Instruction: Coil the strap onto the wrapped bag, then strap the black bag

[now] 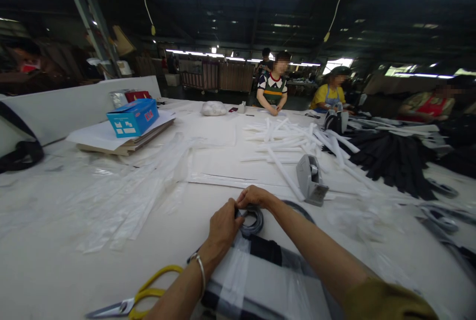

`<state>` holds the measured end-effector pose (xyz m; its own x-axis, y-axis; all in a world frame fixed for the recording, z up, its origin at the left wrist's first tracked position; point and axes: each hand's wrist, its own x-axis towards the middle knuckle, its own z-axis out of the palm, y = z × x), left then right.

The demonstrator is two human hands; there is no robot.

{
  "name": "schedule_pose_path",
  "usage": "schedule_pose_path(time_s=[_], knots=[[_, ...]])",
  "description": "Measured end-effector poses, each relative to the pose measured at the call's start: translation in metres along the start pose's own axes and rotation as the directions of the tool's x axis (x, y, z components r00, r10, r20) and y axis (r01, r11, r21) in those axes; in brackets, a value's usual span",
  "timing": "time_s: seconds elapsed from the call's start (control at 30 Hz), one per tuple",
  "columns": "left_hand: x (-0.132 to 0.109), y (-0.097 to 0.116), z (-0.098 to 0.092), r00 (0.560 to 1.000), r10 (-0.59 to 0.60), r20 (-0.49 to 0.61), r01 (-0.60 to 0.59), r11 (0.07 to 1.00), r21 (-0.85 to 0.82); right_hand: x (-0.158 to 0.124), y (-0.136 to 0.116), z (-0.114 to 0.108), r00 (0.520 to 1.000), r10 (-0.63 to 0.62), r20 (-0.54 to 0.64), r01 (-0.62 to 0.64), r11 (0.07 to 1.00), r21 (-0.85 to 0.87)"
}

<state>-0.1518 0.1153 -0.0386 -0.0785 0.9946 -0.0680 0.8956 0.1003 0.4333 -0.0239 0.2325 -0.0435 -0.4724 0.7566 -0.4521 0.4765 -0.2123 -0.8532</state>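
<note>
My left hand (pixel 222 224) and my right hand (pixel 256 195) meet over a coiled dark grey belt (pixel 252 221) on the white table (pixel 74 260). Both hands have their fingers curled and pinched on the coil's top edge. Under my forearms lies a black-and-white checked garment in a clear plastic bag (pixel 256 280). A bracelet circles my left wrist.
Yellow-handled scissors (pixel 137 297) lie at the near left. A grey tape dispenser (pixel 311 180) stands beyond my right hand. Clear plastic bags (pixel 122 201) spread at left, a blue box (pixel 133 117) on card sheets behind. White rolled strips (pixel 290 141) and dark belts (pixel 390 159) lie toward several seated workers.
</note>
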Motion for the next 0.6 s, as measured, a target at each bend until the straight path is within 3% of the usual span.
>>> schedule_pose_path(time_s=[0.6], knots=[[-0.0044,0.0051,-0.0015,0.995,0.098,0.009,-0.098,0.994,0.053,-0.0015,-0.0080,-0.0016,1.000,0.009,0.013,-0.009,0.999,-0.038]])
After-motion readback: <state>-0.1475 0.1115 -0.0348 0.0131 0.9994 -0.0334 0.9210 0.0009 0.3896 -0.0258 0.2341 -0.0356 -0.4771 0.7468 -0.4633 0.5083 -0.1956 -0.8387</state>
